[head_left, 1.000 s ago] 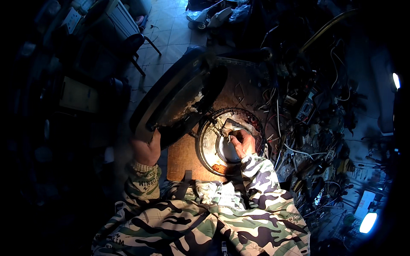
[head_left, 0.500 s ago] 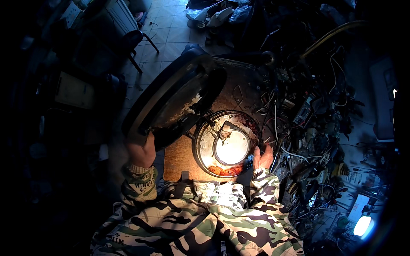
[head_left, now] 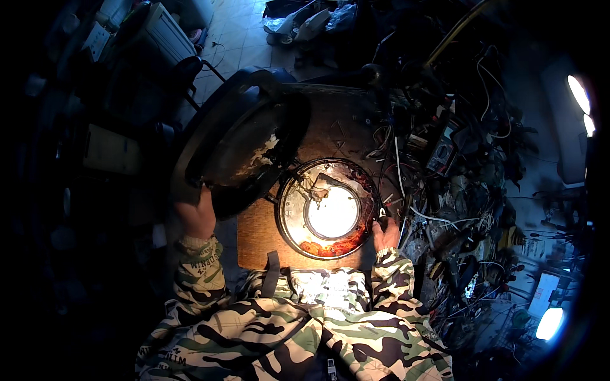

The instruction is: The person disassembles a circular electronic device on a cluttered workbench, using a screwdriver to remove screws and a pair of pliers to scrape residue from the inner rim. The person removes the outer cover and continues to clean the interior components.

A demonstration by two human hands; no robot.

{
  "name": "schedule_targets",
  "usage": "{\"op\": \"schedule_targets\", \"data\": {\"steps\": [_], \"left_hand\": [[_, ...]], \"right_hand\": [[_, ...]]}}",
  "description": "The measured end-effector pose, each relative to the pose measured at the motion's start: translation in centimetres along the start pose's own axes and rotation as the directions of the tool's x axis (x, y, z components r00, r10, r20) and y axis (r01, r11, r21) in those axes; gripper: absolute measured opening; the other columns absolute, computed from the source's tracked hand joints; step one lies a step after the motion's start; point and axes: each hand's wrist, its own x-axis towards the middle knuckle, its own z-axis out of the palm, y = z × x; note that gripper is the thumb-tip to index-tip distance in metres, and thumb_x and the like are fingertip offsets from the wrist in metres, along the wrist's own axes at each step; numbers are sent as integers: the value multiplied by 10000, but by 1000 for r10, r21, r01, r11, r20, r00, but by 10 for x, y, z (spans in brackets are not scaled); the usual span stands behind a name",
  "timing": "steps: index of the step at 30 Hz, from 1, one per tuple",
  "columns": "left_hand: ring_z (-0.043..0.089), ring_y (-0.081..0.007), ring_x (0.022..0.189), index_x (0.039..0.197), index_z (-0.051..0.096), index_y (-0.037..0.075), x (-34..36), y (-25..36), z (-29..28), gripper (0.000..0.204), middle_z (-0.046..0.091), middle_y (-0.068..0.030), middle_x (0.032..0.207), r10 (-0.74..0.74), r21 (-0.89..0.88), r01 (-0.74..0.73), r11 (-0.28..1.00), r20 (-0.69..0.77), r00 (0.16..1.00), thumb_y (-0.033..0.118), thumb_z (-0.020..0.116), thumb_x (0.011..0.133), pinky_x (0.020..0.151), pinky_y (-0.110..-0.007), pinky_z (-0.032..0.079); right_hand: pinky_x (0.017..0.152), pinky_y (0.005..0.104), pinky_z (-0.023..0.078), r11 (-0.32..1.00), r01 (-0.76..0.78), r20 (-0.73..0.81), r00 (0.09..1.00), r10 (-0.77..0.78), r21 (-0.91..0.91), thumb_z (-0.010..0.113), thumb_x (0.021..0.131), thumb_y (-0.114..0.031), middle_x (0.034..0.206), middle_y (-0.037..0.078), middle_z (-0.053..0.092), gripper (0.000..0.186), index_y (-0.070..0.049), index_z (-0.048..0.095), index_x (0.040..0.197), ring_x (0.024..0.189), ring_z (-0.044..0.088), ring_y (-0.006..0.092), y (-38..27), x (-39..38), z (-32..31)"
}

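A large dark oval lid (head_left: pixel 244 149), its inner face scorched and flaking, stands tilted up at the left. My left hand (head_left: pixel 197 213) grips its lower left edge; part of the fingers is hidden behind the rim. Hinged or wired beside it lies a round metal base (head_left: pixel 293 219) with a brightly lit disc (head_left: pixel 332 213) at its centre, loose wires (head_left: pixel 311 190) on top and rusty-red stains along the rim. At the base's right edge my right hand (head_left: pixel 386 235) is closed, fingertips together around something small and pale that I cannot make out.
The base rests on a brown wooden board (head_left: pixel 254 244). A heap of cables and scrap parts (head_left: pixel 445 247) crowds the right side, with a multimeter (head_left: pixel 441 155) among it. A lit lamp (head_left: pixel 549 324) is at the lower right. A dark chair (head_left: pixel 187 73) stands far left.
My right hand has drawn its fingers together at the base's rim, where they were more extended. The view has shifted slightly; my left hand keeps its hold on the lid.
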Motion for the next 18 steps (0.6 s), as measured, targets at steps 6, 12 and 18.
{"op": "schedule_targets", "data": {"steps": [6,12,18], "left_hand": [[560,-221,876,1283,542,-38,0,2,-6,363,605,-127,1020,-2,82,7,997,-61,998,152,488,979,787,-375,446],[599,-297,1037,1268,551,-82,-9,-41,-19,353,631,-206,1141,-124,67,127,990,-35,992,105,499,972,912,-377,445],[572,-211,878,1112,592,-93,-2,-58,-21,271,642,-112,998,-7,88,16,996,-103,995,139,551,976,824,-357,447]], "right_hand": [[711,418,526,981,-42,33,999,36,190,684,804,-239,776,209,693,302,38,691,925,730,684,352,40,-21,-15],[662,423,523,995,-80,25,997,79,60,714,818,-193,734,198,675,250,35,671,909,697,676,352,72,-27,-57],[591,461,472,997,-65,-27,998,64,-39,737,818,-261,661,203,606,310,20,616,774,634,612,396,108,-22,-81]]}}
